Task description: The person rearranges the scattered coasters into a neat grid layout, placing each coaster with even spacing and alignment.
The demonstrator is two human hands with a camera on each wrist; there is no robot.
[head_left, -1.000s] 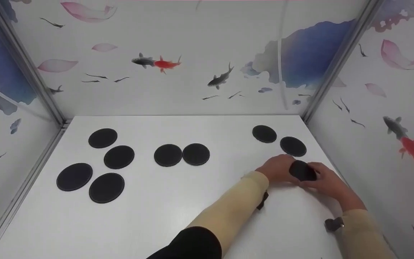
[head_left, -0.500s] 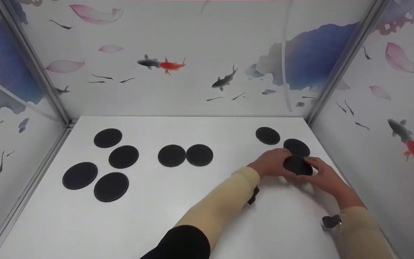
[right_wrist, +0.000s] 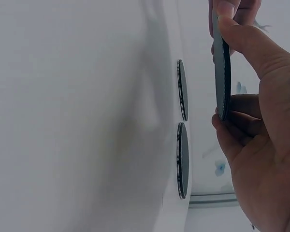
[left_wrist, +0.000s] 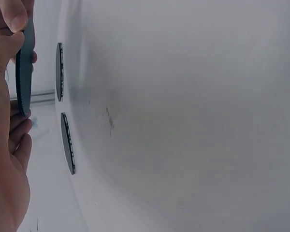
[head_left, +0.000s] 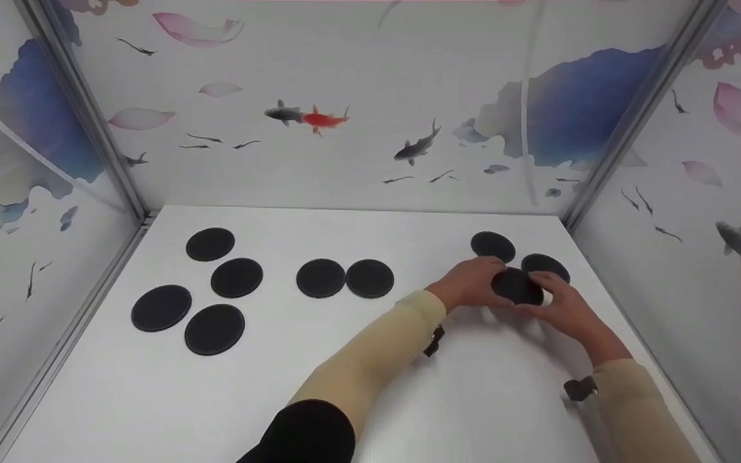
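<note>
Left hand (head_left: 475,283) and right hand (head_left: 567,310) share one disc (head_left: 516,287), grips pinching its rim, up off the counter (head_left: 152,405) toward the right; an even pinch from both sides should stop it tipping

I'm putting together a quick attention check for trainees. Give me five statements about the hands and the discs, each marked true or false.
1. The left hand and the right hand grip the same black disc. True.
2. That disc lies flat on the table. False: it is held up, clear of the surface.
3. Four discs form the left group. True.
4. The middle group has three. False: it is a pair side by side.
5. Two discs lie just beyond the hands. True.
</note>
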